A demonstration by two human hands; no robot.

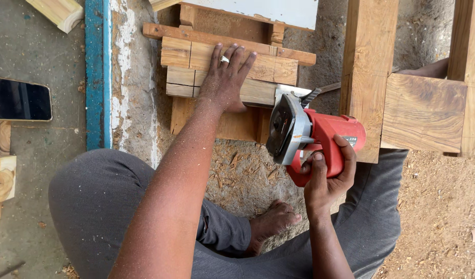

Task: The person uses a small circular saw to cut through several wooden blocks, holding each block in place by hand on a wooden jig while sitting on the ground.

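Wood blocks (232, 75) are pressed flat under the spread left hand (224, 77) while the red saw (309, 137), fully gripped by the right hand (328, 178), is held just right of them, with no fresh cut visible.

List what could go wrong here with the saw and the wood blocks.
1. The left hand presses flat on the wood blocks, close beside the red power saw; a slip might bring the blade to the fingers.
2. The right hand alone grips the saw, so a kick may twist it.
3. A bare foot lies just below the saw.
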